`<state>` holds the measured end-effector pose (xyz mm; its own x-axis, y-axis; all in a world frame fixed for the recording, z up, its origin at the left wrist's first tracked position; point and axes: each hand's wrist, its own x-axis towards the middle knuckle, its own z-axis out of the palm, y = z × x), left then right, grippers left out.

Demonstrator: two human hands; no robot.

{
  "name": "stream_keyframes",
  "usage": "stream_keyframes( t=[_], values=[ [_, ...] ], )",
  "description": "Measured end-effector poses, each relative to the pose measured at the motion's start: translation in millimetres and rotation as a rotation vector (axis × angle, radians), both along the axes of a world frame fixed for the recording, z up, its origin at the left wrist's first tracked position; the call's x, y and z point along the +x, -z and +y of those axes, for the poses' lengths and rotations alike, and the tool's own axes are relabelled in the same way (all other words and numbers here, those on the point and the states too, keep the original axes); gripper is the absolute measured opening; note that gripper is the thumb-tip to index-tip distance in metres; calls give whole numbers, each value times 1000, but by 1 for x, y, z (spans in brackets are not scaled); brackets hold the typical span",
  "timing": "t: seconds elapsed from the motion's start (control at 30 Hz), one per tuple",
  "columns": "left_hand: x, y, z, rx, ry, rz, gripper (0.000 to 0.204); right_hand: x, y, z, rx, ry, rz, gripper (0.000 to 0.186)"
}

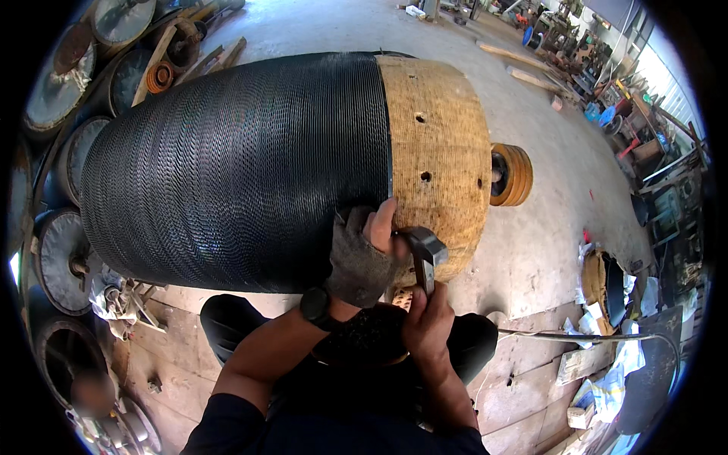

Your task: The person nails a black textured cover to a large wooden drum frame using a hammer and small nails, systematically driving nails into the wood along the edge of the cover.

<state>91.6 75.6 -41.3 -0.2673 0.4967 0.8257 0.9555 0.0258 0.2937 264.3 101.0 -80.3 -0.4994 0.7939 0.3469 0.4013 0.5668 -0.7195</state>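
A large roller [433, 114] lies across in front of me. Its right end is bare, tan and finely grooved, with several dark holes. The rest is covered by a black, finely ridged winding [250, 167] that ends in a straight edge. At that edge rests my left hand [365, 254], in a grey fingerless glove, its fingers bent together; whatever they pinch is hidden. Closed around the handle of a hammer [425, 246], my right hand [428, 322] is just below and right of the left. The hammer's dark head is close to the left fingertips, over the tan surface.
An orange-brown grooved pulley [516, 174] sticks out from the roller's right end. Several round-ended rollers [68, 250] are stacked along the left. Wooden planks [519, 55] lie on the floor at the far right. Paper scraps and a bent hose [607, 337] are at the right.
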Motion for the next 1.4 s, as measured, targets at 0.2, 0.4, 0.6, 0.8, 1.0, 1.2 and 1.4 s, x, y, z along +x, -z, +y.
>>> stream_keyframes(
  t=[0.2, 0.4, 0.6, 0.8, 1.0, 1.2, 1.4],
  values=[
    [10, -8, -7, -68, -42, -160, 64, -6, -1, -1, -21, 18, -62, 23],
    [37, 17, -84, -343, 158, -64, 48, 13, -3, 2, 156, -128, 137, 30],
    [57, 65, -120, -810, 336, -95, 30, 1, 9, -5, 123, 3, 170, 24],
    [56, 73, -119, -869, 345, -13, 23, -19, 8, 8, 159, 11, -92, 11],
    [65, 86, -123, -818, 300, -157, 21, 8, 17, -3, 501, -55, 56, 25],
    [61, 61, -119, -964, 298, -204, 32, -9, 14, 5, -10, 19, -35, 23],
    [69, 91, -135, -612, 179, -29, 36, -10, 20, 7, 207, -11, -120, 30]
  ],
)
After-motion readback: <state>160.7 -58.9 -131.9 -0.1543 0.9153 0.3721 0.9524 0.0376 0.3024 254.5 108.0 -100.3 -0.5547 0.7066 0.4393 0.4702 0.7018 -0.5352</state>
